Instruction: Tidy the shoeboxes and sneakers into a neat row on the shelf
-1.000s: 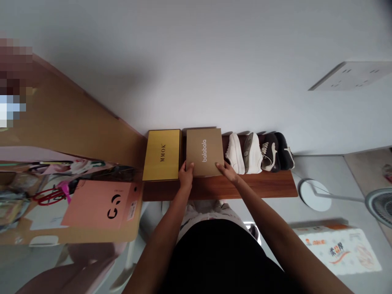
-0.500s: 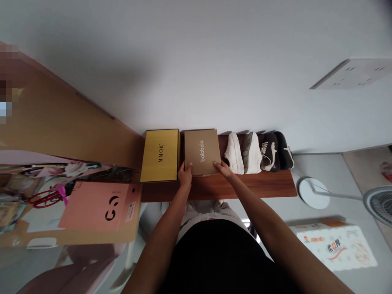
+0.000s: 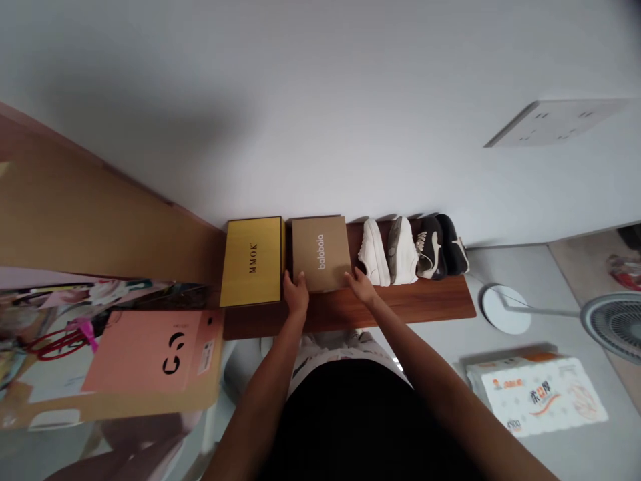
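A brown "balabala" shoebox (image 3: 320, 250) lies on a narrow reddish-brown wooden shelf (image 3: 395, 308) against the wall. My left hand (image 3: 297, 295) is at its front left corner, thumb over the lid edge and fingers down in the gap beside the yellow "MMOK" shoebox (image 3: 253, 260). At the front right corner is my right hand (image 3: 361, 287), its thumb on the lid edge and its fingers along the side. To the right stand a pair of white sneakers (image 3: 374, 254) and a pair of black shoes (image 3: 431, 247). The fingers' undersides are hidden.
A cluttered desk (image 3: 200, 399) with a pink box (image 3: 145, 351) stands at the left. On the right are a white round-based fan (image 3: 505, 310) and a white wrapped pack (image 3: 541, 394) on the floor. A socket plate (image 3: 555, 123) sits on the wall.
The view has shifted a little, so most things sit further left. Both thumbs have drawn back slightly toward the edges of the brown shoebox, which stays in its place on the shelf.
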A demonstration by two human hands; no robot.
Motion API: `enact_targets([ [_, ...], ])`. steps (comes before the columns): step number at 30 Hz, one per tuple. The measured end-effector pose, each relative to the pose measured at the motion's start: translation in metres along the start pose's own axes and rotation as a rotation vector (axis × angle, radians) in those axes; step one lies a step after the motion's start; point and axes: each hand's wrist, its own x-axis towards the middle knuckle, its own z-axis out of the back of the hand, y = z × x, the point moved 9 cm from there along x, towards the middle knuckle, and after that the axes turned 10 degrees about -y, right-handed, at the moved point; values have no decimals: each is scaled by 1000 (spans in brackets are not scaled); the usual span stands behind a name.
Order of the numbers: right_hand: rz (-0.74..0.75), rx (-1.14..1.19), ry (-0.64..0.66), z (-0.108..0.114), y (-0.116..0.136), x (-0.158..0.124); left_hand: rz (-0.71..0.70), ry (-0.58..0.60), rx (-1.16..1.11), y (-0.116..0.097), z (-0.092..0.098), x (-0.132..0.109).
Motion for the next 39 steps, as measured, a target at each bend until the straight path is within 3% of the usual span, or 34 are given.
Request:
enact_targets([
  [2,-4,34,-91,33,-4,-9,-127,-39,-29,-21,5,-13],
  [4,-11,87,-182,73,-12,-14,-227,25,-100,-43,-4,-33],
  [6,-34,92,-274,118,-24,-16,-220,207,-181,-58,-32,-61],
  [9,-81,2,-381,173,-45,-10,-84,542,-267,-68,-91,-108],
  [12,-80,-127,-385,199,-63,1,-4,646,-207,-68,-136,-141],
  [18,-85,-225,-255,196,-93,22,66,512,6,-49,-171,-150],
  [27,-11,-297,-70,174,-101,44,98,642,1,-39,-192,-148],
  [32,99,-287,11,174,-87,56,-3,645,8,-58,-194,-146],
  [39,324,-505,119,173,-43,57,-331,656,356,-100,-191,-148],
])
